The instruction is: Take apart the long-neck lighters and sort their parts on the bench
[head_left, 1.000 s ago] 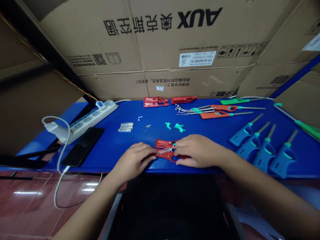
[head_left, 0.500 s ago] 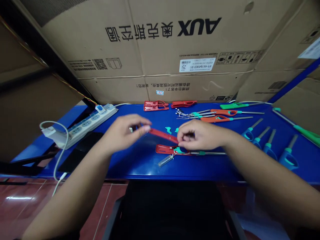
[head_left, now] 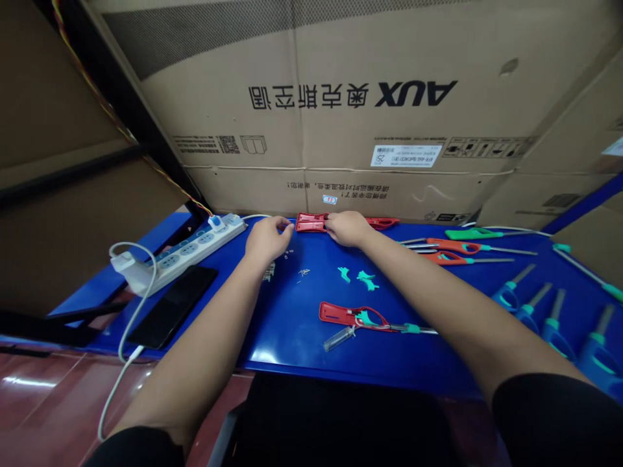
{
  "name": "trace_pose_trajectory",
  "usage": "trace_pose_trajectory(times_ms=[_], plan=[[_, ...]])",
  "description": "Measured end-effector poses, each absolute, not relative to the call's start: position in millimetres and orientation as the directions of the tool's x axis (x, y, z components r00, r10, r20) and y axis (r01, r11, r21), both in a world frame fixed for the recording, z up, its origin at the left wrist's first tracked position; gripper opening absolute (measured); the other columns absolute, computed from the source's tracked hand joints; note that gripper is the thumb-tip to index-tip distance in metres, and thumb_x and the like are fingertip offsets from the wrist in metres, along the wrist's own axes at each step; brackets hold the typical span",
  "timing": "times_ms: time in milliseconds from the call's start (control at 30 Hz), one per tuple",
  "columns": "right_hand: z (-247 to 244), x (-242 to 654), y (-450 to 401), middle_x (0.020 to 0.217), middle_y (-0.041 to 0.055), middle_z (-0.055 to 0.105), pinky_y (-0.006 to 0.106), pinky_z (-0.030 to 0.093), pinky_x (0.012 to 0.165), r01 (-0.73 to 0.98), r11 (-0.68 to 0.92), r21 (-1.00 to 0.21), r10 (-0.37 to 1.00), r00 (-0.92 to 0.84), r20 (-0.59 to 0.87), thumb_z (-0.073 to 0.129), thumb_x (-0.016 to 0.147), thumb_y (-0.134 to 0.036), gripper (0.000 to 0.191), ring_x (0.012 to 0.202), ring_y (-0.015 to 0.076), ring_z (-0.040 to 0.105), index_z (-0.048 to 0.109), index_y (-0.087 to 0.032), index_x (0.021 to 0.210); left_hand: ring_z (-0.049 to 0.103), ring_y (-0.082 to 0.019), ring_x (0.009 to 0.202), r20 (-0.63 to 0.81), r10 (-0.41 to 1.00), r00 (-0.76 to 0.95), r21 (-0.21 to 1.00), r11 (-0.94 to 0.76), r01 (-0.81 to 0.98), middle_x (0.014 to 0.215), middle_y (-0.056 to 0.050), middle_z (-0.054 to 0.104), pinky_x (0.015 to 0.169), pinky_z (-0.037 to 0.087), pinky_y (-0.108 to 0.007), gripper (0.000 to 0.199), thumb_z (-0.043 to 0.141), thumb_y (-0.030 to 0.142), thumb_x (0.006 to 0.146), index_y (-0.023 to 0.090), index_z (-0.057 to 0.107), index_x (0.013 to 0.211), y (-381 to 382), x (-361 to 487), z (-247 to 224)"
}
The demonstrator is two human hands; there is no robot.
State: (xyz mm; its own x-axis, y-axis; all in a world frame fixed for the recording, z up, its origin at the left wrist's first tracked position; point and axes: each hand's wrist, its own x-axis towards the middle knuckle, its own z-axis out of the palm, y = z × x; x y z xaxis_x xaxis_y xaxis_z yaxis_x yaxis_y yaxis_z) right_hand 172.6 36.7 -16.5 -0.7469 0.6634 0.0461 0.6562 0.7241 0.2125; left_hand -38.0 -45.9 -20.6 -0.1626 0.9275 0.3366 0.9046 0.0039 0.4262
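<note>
At the back of the blue table, my right hand (head_left: 346,228) has its fingers curled on a pair of red handle shells (head_left: 311,222). Just left of them hovers my left hand (head_left: 269,240), its fingers loosely bent and nothing visible between them. Nearer the front lies an open red shell (head_left: 335,314) holding a teal trigger (head_left: 366,318) and a metal rod, with a clear tank (head_left: 339,338) beside it. Loose teal pieces (head_left: 366,279) and tiny metal bits (head_left: 304,272) rest between. Another red handle (head_left: 384,223) is partly behind my right hand.
A power strip (head_left: 195,250) and a black phone (head_left: 172,308) with a white cable occupy the left. Orange lighters (head_left: 457,246), a green one (head_left: 472,233) and several blue ones (head_left: 555,334) lie at the right. A large cardboard sheet (head_left: 335,136) stands behind.
Both hands have moved toward the back of the table, away from the open shell. My left hand has let go of the red strip-like part. The view has shifted, showing the loose teal pieces uncovered.
</note>
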Motion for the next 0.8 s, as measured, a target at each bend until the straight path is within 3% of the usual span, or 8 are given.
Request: trace_pose_trajectory(times_ms=[233, 800], plan=[[-23, 167, 52, 0.114, 0.0187, 0.071, 0.035, 0.048, 0.08, 0.658, 0.708, 0.257, 0.683, -0.73, -0.011, 0.045, 0.095, -0.028, 0.032, 0.1, 0.0294, 0.068, 0.072, -0.014, 0.104, 0.07, -0.023, 0.086, 0.273, 0.953, -0.134, 0.408, 0.012, 0.913, 0.095, -0.005, 0.078, 0.075, 0.05, -0.031, 0.024, 0.058, 0.038, 0.089, 0.024, 0.077, 0.093, -40, -44, -24], [-24, 170, 61, 0.116, 0.0205, 0.072, 0.035, 0.047, 0.081, 0.741, 0.621, 0.256, 0.756, -0.653, 0.054, 0.036, 0.098, -0.028, 0.042, 0.101, 0.0291, 0.068, 0.072, -0.012, 0.114, 0.069, -0.022, 0.078, 0.251, 0.966, -0.065, 0.432, -0.052, 0.9, 0.088, -0.007, 0.077, 0.068, 0.048, -0.03, 0.025, 0.058, 0.039, 0.09, 0.023, 0.077, 0.094, -46, -36, -24]])
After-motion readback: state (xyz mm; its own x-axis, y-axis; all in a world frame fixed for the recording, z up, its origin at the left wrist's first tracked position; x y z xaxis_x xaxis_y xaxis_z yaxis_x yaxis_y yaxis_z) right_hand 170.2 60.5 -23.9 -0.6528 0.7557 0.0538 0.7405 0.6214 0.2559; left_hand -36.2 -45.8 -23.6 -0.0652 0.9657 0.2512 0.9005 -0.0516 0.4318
